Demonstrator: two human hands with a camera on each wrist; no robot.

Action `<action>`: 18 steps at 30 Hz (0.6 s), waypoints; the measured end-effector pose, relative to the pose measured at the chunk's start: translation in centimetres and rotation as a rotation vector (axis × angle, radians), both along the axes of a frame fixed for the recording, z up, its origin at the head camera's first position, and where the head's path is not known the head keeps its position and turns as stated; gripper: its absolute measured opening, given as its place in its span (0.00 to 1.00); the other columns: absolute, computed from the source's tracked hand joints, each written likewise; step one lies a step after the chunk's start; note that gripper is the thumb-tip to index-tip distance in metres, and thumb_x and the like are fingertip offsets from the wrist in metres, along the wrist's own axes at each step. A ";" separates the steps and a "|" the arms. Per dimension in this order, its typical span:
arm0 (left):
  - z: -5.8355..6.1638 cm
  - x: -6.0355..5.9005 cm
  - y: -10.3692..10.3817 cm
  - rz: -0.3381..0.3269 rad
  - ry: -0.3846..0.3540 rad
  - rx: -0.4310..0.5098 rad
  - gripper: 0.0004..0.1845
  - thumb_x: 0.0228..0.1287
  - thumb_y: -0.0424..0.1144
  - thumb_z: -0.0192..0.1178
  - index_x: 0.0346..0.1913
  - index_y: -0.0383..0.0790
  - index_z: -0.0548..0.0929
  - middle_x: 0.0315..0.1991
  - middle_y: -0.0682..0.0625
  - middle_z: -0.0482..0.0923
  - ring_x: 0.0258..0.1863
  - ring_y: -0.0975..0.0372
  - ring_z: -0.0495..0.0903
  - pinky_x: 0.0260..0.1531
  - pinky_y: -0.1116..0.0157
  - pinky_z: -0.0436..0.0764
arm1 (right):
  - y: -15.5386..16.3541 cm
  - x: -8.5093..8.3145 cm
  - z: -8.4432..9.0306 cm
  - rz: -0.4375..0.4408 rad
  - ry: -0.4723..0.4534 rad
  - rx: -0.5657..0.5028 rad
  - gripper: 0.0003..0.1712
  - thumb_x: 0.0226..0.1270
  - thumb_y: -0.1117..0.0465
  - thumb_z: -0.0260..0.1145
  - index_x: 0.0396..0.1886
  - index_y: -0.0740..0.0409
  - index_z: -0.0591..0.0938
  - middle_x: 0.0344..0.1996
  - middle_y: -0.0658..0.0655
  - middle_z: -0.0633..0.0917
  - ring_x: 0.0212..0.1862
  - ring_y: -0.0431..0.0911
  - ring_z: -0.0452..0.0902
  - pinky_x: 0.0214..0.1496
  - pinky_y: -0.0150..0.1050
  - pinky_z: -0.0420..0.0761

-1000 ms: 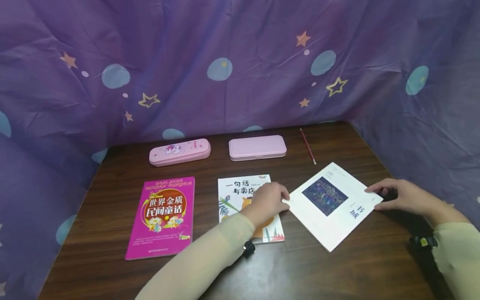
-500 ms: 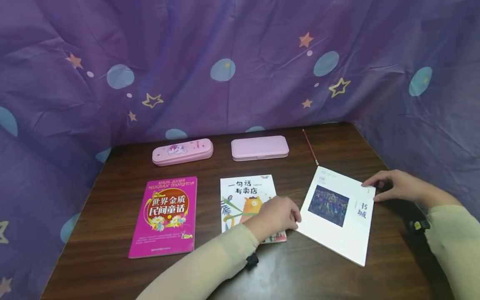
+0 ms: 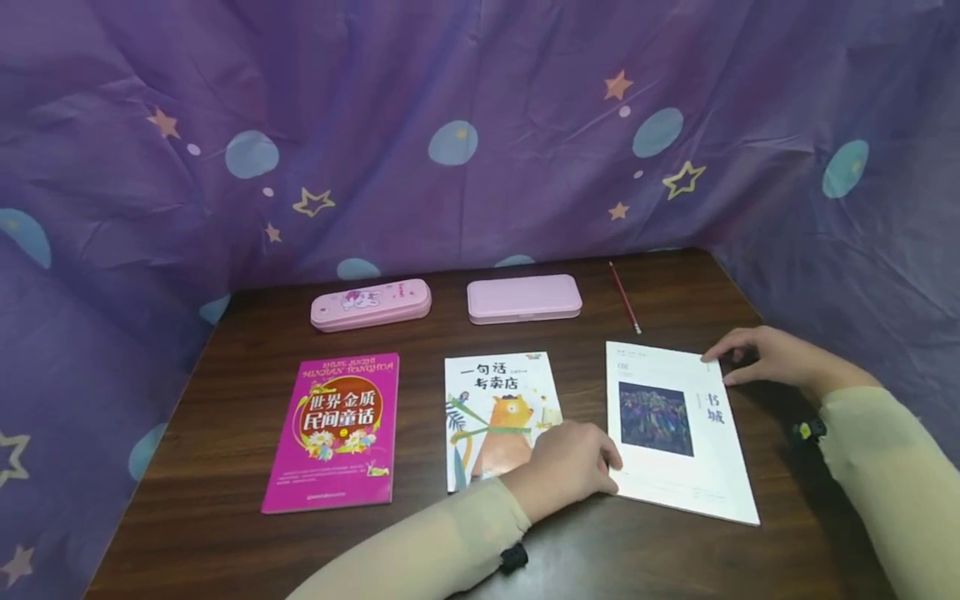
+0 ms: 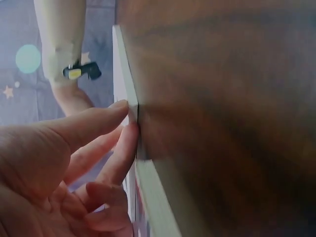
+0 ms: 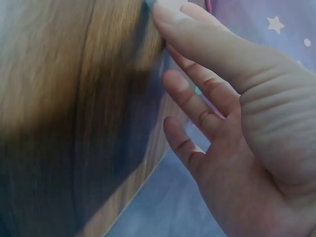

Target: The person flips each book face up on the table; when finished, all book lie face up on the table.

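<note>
A white book [image 3: 679, 433] with a dark square picture on its cover lies on the table at the right, its top edge tilted slightly left. At its lower left corner my left hand [image 3: 568, 467] pinches the edge between thumb and fingertips; the left wrist view shows this grip on the book's edge [image 4: 126, 69] up close. My right hand [image 3: 772, 363] holds the upper right corner by thumb and forefinger, the other fingers loosely bent. Under my left forearm, a white picture book [image 3: 501, 433] with an orange bear is partly covered.
A magenta book [image 3: 337, 475] lies at the left of the wooden table [image 3: 187, 467]. Behind the books are a pink rabbit-print pencil case [image 3: 371, 304], a plain pink pencil case [image 3: 524, 297] and a red pencil [image 3: 624, 297]. A purple curtain [image 3: 375, 100] hangs behind.
The white book has turned from a diamond-like slant to nearly straight. My left hand has moved down and slightly right, the right hand up and left, both keeping hold of its corners.
</note>
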State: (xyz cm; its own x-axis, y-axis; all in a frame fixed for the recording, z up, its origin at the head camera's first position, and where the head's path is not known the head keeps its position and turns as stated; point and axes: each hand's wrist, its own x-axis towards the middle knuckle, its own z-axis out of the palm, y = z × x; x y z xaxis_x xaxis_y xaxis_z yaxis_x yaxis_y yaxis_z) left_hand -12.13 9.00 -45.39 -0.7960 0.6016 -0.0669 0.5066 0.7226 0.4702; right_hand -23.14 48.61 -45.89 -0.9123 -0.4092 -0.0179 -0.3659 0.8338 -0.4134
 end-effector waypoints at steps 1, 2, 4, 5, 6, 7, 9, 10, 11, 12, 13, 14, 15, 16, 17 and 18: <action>-0.1 0.1 0.0 0.005 0.014 0.000 0.11 0.49 0.49 0.79 0.37 0.64 0.91 0.24 0.73 0.84 0.25 0.80 0.73 0.25 0.78 0.67 | -0.2 -0.3 0.0 0.003 0.007 -0.005 0.22 0.49 0.56 0.84 0.47 0.42 0.91 0.45 0.47 0.89 0.42 0.35 0.77 0.44 0.33 0.78; -0.2 0.2 0.1 0.011 0.028 -0.003 0.12 0.49 0.50 0.80 0.38 0.64 0.91 0.24 0.74 0.83 0.25 0.80 0.73 0.25 0.78 0.67 | -0.3 -0.5 -0.1 0.012 0.016 -0.014 0.22 0.49 0.57 0.84 0.47 0.42 0.91 0.45 0.47 0.89 0.41 0.36 0.78 0.44 0.34 0.78; -0.3 0.4 0.2 0.019 0.050 -0.003 0.13 0.48 0.51 0.80 0.39 0.65 0.90 0.23 0.74 0.83 0.26 0.80 0.74 0.25 0.78 0.67 | -0.7 -1.0 -0.2 0.029 0.036 -0.032 0.22 0.49 0.59 0.84 0.47 0.43 0.91 0.45 0.48 0.89 0.41 0.36 0.78 0.43 0.34 0.78; -0.4 0.4 0.2 0.024 0.060 -0.008 0.13 0.47 0.52 0.80 0.39 0.66 0.90 0.23 0.75 0.82 0.26 0.80 0.74 0.25 0.77 0.67 | -0.9 -1.2 -0.2 0.044 0.046 -0.036 0.22 0.49 0.59 0.84 0.47 0.43 0.91 0.45 0.48 0.89 0.41 0.37 0.78 0.43 0.34 0.79; -0.5 0.4 0.3 0.023 0.067 -0.007 0.14 0.47 0.53 0.80 0.39 0.66 0.90 0.23 0.75 0.82 0.26 0.80 0.74 0.25 0.78 0.67 | -1.1 -1.3 -0.2 0.058 0.051 -0.043 0.22 0.50 0.60 0.84 0.47 0.44 0.91 0.45 0.48 0.89 0.41 0.37 0.78 0.43 0.35 0.79; -0.6 0.5 0.4 0.022 0.073 -0.007 0.14 0.47 0.53 0.80 0.39 0.66 0.90 0.22 0.75 0.81 0.27 0.80 0.74 0.25 0.78 0.67 | -1.3 -1.5 -0.3 0.068 0.054 -0.046 0.21 0.50 0.61 0.84 0.47 0.45 0.91 0.45 0.48 0.89 0.41 0.37 0.78 0.43 0.35 0.79; -0.8 0.6 0.5 0.017 0.083 -0.002 0.14 0.47 0.54 0.80 0.39 0.65 0.90 0.22 0.75 0.80 0.26 0.80 0.74 0.26 0.79 0.67 | -1.7 -1.8 -0.2 0.074 0.051 -0.039 0.21 0.51 0.60 0.83 0.47 0.44 0.91 0.46 0.48 0.89 0.41 0.37 0.78 0.43 0.35 0.79; -0.9 0.6 0.5 0.013 0.087 0.000 0.14 0.46 0.55 0.81 0.38 0.65 0.90 0.21 0.76 0.80 0.26 0.80 0.74 0.26 0.79 0.67 | -1.9 -2.0 -0.2 0.075 0.047 -0.029 0.21 0.51 0.59 0.83 0.47 0.44 0.91 0.46 0.48 0.89 0.41 0.37 0.78 0.43 0.35 0.79; -1.0 0.7 0.6 0.009 0.092 0.004 0.15 0.46 0.56 0.81 0.38 0.65 0.90 0.21 0.76 0.79 0.26 0.80 0.73 0.26 0.80 0.66 | -2.1 -2.2 -0.1 0.071 0.039 -0.022 0.21 0.51 0.59 0.83 0.47 0.43 0.91 0.46 0.48 0.89 0.42 0.37 0.78 0.43 0.35 0.80; -1.1 0.7 0.6 0.006 0.096 0.009 0.15 0.46 0.56 0.81 0.38 0.64 0.91 0.21 0.76 0.79 0.25 0.80 0.73 0.25 0.80 0.66 | -2.3 -2.3 0.0 0.064 0.029 -0.014 0.21 0.52 0.59 0.83 0.47 0.42 0.91 0.47 0.48 0.89 0.42 0.38 0.78 0.44 0.35 0.80; -1.2 0.8 0.7 0.007 0.101 0.012 0.15 0.45 0.57 0.81 0.38 0.65 0.91 0.21 0.76 0.79 0.25 0.80 0.72 0.25 0.80 0.66 | -2.5 -2.5 0.1 0.060 0.023 -0.005 0.21 0.52 0.58 0.83 0.47 0.42 0.91 0.47 0.48 0.89 0.42 0.38 0.78 0.44 0.36 0.80; -1.2 0.8 0.7 0.008 0.108 0.015 0.15 0.45 0.57 0.81 0.38 0.65 0.91 0.21 0.76 0.79 0.25 0.80 0.72 0.25 0.80 0.66 | -2.6 -2.7 0.1 0.056 0.018 0.006 0.21 0.52 0.58 0.83 0.48 0.42 0.91 0.47 0.48 0.88 0.43 0.38 0.78 0.44 0.36 0.80; -1.3 0.8 0.7 0.011 0.114 0.016 0.15 0.45 0.57 0.81 0.38 0.65 0.90 0.21 0.76 0.79 0.25 0.81 0.72 0.25 0.80 0.66 | -2.7 -2.8 0.2 0.054 0.012 0.016 0.21 0.52 0.58 0.83 0.48 0.41 0.91 0.47 0.48 0.88 0.43 0.39 0.78 0.44 0.36 0.79; -1.3 0.8 0.7 0.012 0.117 0.016 0.16 0.45 0.58 0.81 0.38 0.65 0.90 0.21 0.76 0.79 0.25 0.81 0.72 0.25 0.81 0.66 | -2.8 -3.0 0.2 0.053 0.008 0.021 0.21 0.52 0.59 0.83 0.48 0.42 0.91 0.48 0.49 0.88 0.43 0.39 0.78 0.44 0.36 0.80; -1.3 0.7 0.8 0.013 0.121 0.015 0.16 0.45 0.58 0.81 0.38 0.65 0.90 0.21 0.76 0.80 0.25 0.81 0.73 0.26 0.81 0.66 | -2.9 -3.1 0.3 0.048 0.001 0.027 0.22 0.52 0.60 0.83 0.48 0.42 0.91 0.48 0.49 0.88 0.43 0.40 0.78 0.45 0.37 0.80; -1.2 0.7 0.8 0.015 0.122 0.008 0.16 0.45 0.58 0.81 0.39 0.66 0.90 0.22 0.76 0.80 0.25 0.81 0.73 0.26 0.80 0.66 | -3.0 -3.1 0.3 0.043 0.001 0.038 0.22 0.52 0.60 0.83 0.49 0.42 0.91 0.48 0.50 0.88 0.43 0.41 0.79 0.45 0.38 0.80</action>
